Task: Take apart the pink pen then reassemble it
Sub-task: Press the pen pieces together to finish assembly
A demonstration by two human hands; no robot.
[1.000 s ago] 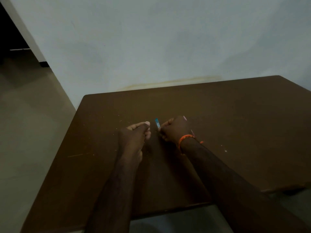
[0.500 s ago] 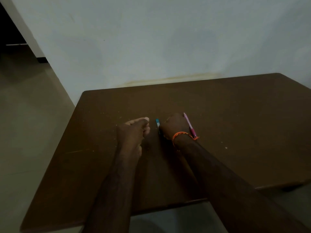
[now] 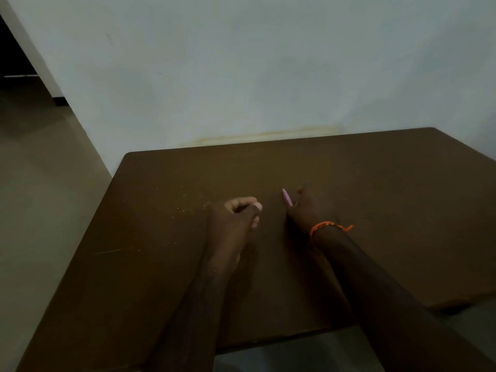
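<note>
The pink pen (image 3: 287, 197) sticks out to the upper left from my right hand (image 3: 311, 208), which is closed around its lower end just above the brown table (image 3: 389, 210). Only the pen's slim pink upper part shows; the rest is hidden in the hand. My left hand (image 3: 233, 214) rests on the table a short way to the left, with its fingers curled in against the thumb. Nothing shows inside it. The two hands are apart, with a gap of bare table between them.
An orange thread band (image 3: 328, 226) circles my right wrist. Pale crumbs (image 3: 185, 208) are scattered on the table left of my left hand. A white wall (image 3: 268, 76) stands right behind the table, and the tan floor (image 3: 40, 197) lies to the left.
My right hand has moved right and turned, so the pink pen now points up-left out of it. The small blue piece seen between the hands is out of sight. My left hand has curled tighter.
</note>
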